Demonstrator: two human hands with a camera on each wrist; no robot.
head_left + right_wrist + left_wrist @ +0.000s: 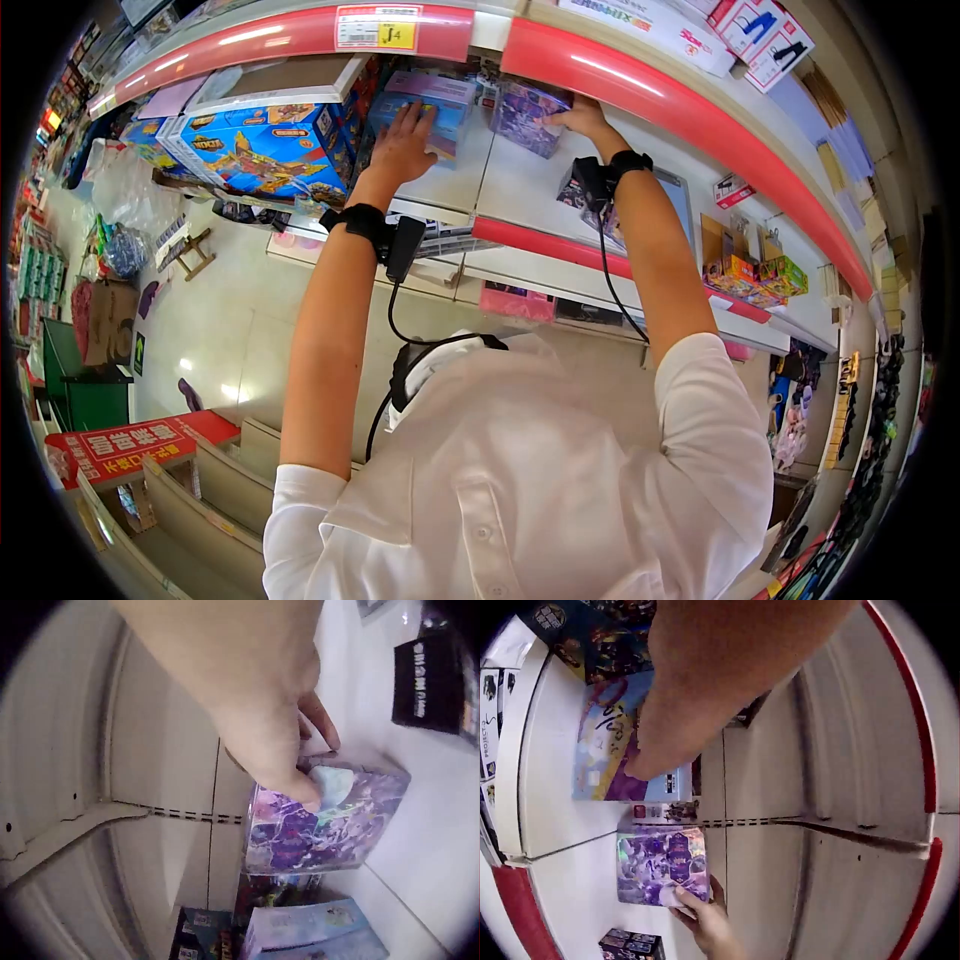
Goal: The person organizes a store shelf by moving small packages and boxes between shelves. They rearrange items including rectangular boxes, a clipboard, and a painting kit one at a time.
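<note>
My left hand [404, 142] lies with fingers extended over a light blue and pink box [446, 92] on the white shelf. In the left wrist view the forearm hides most of those fingers; part of the box front [604, 746] shows beside them. To the right stands a shiny purple patterned box [524, 122], upright. My right hand [584, 118] grips it at its right side, thumb on the front face and the other fingers round the edge. The right wrist view shows that thumb pressed on the purple front [337, 825], with the light blue box [311, 930] close by.
Large blue toy boxes [262, 150] fill the shelf at left. A dark small box [631, 945] stands right of the purple one. Red-edged shelf boards [640, 85] run overhead and in front. Small colourful boxes [735, 272] sit farther right.
</note>
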